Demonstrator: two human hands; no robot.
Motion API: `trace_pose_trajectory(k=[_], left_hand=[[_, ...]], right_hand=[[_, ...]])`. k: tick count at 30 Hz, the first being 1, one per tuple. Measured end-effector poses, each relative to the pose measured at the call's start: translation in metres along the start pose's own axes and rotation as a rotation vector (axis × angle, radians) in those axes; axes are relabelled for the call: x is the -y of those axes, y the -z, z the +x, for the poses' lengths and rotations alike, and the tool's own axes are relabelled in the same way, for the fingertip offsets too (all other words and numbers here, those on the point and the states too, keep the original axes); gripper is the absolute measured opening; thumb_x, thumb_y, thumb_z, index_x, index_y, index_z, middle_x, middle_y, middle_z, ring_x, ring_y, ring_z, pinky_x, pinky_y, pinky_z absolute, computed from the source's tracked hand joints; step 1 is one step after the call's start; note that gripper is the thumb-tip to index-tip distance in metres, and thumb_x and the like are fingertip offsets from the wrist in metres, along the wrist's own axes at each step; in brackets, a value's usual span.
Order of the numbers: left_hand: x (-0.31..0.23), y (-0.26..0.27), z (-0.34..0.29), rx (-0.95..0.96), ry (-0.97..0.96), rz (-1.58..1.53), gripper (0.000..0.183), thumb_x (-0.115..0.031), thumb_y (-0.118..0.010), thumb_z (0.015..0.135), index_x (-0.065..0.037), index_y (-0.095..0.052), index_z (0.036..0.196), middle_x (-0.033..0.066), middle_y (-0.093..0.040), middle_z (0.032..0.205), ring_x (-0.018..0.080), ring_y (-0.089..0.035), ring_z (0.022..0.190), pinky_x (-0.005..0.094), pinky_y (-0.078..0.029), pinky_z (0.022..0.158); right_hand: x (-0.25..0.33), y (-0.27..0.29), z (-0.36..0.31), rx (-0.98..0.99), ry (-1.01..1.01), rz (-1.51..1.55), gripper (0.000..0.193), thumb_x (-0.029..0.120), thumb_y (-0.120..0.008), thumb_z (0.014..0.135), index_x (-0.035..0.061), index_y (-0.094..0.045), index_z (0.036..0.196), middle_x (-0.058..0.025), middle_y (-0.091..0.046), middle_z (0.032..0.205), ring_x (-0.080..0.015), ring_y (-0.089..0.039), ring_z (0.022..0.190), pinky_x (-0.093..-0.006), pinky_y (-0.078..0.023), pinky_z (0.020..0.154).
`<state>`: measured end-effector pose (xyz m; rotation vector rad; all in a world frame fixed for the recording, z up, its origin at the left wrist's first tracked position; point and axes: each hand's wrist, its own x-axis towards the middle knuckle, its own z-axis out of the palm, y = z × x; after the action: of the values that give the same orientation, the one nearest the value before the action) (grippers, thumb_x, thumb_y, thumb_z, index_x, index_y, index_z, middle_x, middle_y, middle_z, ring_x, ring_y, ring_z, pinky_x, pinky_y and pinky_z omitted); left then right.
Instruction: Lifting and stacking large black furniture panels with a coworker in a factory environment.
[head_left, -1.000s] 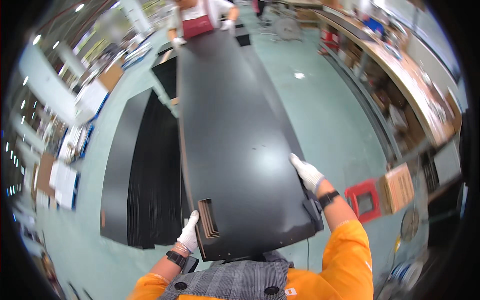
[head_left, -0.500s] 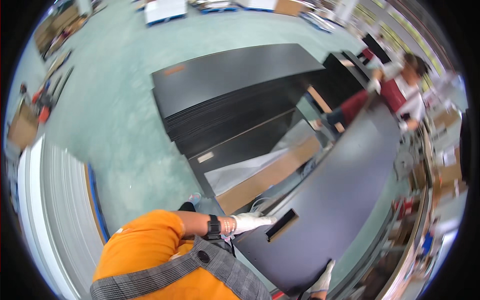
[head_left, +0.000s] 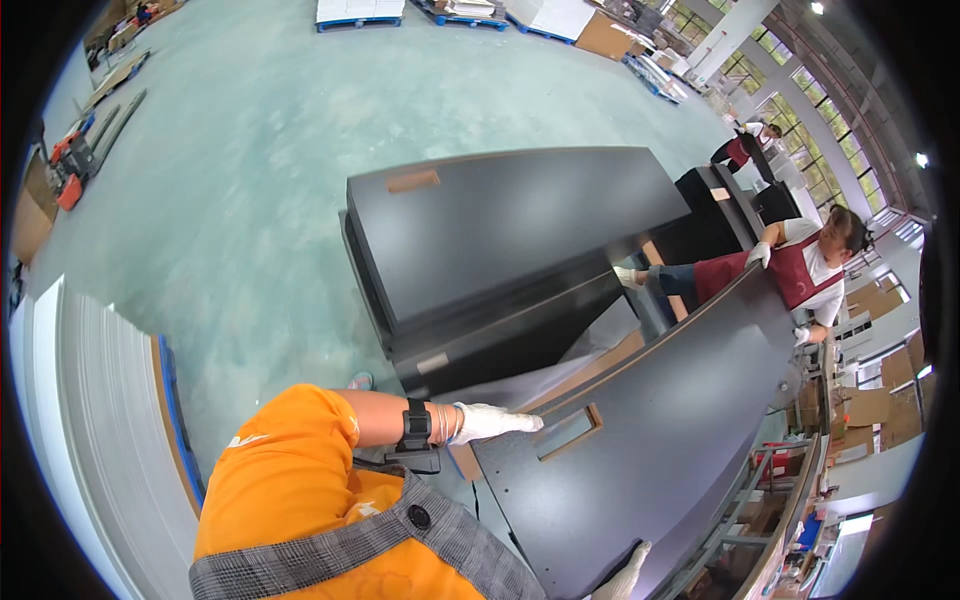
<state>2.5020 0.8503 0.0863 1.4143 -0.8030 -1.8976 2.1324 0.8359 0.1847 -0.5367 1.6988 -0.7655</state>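
A large dark grey board (head_left: 650, 430) slants across from my hands to a co-worker at the right. Near my end it has a rectangular slot with a light brown cut edge (head_left: 597, 415), and floor shows through it. My left hand (head_left: 495, 423), in a white glove, grips the board's left long edge beside the slot; its fingers lie along the top and the underside is hidden. My right hand (head_left: 624, 577), also gloved, holds the opposite edge near the bottom of the picture, thumb on top and other fingers out of sight. The co-worker (head_left: 805, 260) holds the far end with both gloved hands.
A stack of dark boards (head_left: 520, 225) stands ahead, just left of the held board. White panels (head_left: 95, 420) are stacked at my left. A long workbench (head_left: 790, 510) with cartons runs along the right. A pallet truck (head_left: 75, 165) stands far left; another person (head_left: 745, 148) works farther back.
My view has shifted, and the board stack sits lower and farther right in it. Floor now shows through the slot, which looked black before. Both hands keep their hold on the board.
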Motion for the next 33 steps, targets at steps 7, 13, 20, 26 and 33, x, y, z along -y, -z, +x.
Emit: trace_pose_trajectory(k=[7, 13, 20, 26, 33], left_hand=[[-0.033, 0.212, -0.055, -0.115, 0.012, 0.092, 0.099, -0.074, -0.052, 0.082, 0.005, -0.044, 0.141, 0.0284, -0.033, 0.150, 0.0361, -0.028, 0.143, 0.0412, -0.025, 0.115], [-0.047, 0.337, -0.106, -0.338, 0.096, 0.188, 0.098, -0.076, -0.052, 0.081, 0.001, -0.045, 0.141, 0.0238, -0.035, 0.151, 0.0323, -0.030, 0.143, 0.0375, -0.025, 0.115], [-0.051, 0.436, -0.116, -0.340, 0.089, 0.131, 0.096, -0.071, -0.055, 0.083, 0.002, -0.041, 0.143, 0.0231, -0.034, 0.152, 0.0309, -0.026, 0.144, 0.0377, -0.023, 0.116], [-0.050, 0.490, -0.088, -0.320, 0.153, 0.285, 0.106, -0.081, -0.045, 0.080, 0.006, -0.042, 0.141, 0.0276, -0.042, 0.145, 0.0364, -0.038, 0.138, 0.0386, -0.030, 0.112], [-0.060, 0.522, -0.071, -0.281, 0.281, 0.263, 0.098, -0.074, -0.048, 0.085, 0.010, -0.045, 0.136, 0.0265, -0.046, 0.142, 0.0333, -0.044, 0.134, 0.0367, -0.035, 0.108]], right_hand=[[-0.068, -0.200, -0.054, 0.182, 0.087, 0.137, 0.081, 0.067, -0.052, 0.088, 0.0065, -0.044, 0.141, -0.0089, -0.048, 0.141, -0.0276, -0.048, 0.124, -0.0456, -0.040, 0.105], [-0.086, -0.323, -0.042, 0.279, -0.213, 0.239, 0.077, 0.066, -0.052, 0.089, 0.0093, -0.044, 0.140, -0.0088, -0.048, 0.140, -0.0303, -0.049, 0.123, -0.0450, -0.043, 0.103], [-0.105, -0.424, -0.035, 0.391, -0.271, 0.231, 0.079, 0.068, -0.046, 0.091, 0.0110, -0.039, 0.144, -0.0091, -0.043, 0.146, -0.0335, -0.047, 0.127, -0.0535, -0.040, 0.105], [-0.113, -0.475, -0.023, 0.341, -0.191, 0.247, 0.080, 0.067, -0.048, 0.091, 0.0073, -0.040, 0.143, -0.0112, -0.045, 0.144, -0.0323, -0.048, 0.126, -0.0502, -0.041, 0.105], [-0.118, -0.512, -0.017, 0.188, -0.222, 0.196, 0.083, 0.069, -0.045, 0.090, 0.0052, -0.040, 0.142, -0.0115, -0.047, 0.142, -0.0307, -0.050, 0.124, -0.0470, -0.041, 0.105]])
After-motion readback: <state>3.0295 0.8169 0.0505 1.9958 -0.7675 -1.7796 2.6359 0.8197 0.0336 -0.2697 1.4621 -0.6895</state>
